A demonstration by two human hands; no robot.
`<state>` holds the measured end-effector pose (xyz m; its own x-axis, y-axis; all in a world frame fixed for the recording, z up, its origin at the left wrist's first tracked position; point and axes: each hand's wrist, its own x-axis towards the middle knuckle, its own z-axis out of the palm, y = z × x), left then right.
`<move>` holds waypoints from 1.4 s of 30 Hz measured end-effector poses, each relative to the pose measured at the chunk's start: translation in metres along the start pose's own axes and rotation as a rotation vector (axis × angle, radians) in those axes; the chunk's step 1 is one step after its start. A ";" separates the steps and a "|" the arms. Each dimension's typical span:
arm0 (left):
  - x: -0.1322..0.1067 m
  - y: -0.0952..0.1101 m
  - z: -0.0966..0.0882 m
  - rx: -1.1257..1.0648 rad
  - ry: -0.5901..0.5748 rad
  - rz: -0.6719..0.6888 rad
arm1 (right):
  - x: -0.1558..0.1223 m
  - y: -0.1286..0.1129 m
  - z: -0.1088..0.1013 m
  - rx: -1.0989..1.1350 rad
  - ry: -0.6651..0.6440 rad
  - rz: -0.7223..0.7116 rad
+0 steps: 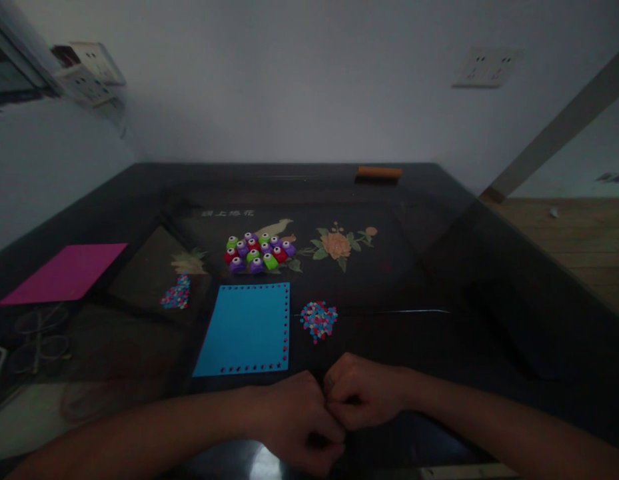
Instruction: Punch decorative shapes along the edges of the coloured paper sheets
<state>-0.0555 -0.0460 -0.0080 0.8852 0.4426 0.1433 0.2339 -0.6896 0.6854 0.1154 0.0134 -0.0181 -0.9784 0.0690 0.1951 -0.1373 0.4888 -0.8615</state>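
Observation:
My left hand and my right hand rest as fists at the near edge of a dark table, knuckles touching each other. Both have curled fingers, and nothing shows inside them. Just beyond the hands lies a blue sheet with small punched holes along its edges. To its right sits a small pile of coloured paper cut-outs. Farther back stands a cluster of small craft punches in red, green and purple.
A pink sheet lies at the left, with scissors near it. A second small heap of cut-outs is left of the blue sheet. An orange block sits at the far edge. Wall sockets hang behind.

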 end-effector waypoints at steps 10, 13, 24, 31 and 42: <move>0.000 0.000 0.001 0.093 -0.010 -0.012 | -0.001 0.002 0.001 -0.061 -0.032 0.013; 0.000 0.001 0.000 0.094 -0.005 -0.009 | -0.001 0.002 0.002 -0.065 -0.022 0.014; 0.002 0.002 -0.002 0.083 -0.003 -0.023 | -0.001 -0.001 0.000 -0.024 0.028 -0.012; 0.001 0.002 -0.002 0.071 0.013 -0.007 | -0.001 0.004 0.001 -0.003 0.018 -0.017; 0.001 0.003 -0.002 0.142 -0.014 -0.035 | -0.004 0.005 0.001 -0.001 -0.006 0.042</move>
<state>-0.0549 -0.0462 -0.0040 0.8809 0.4602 0.1105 0.3182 -0.7487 0.5815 0.1181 0.0142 -0.0236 -0.9842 0.0839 0.1558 -0.0960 0.4861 -0.8686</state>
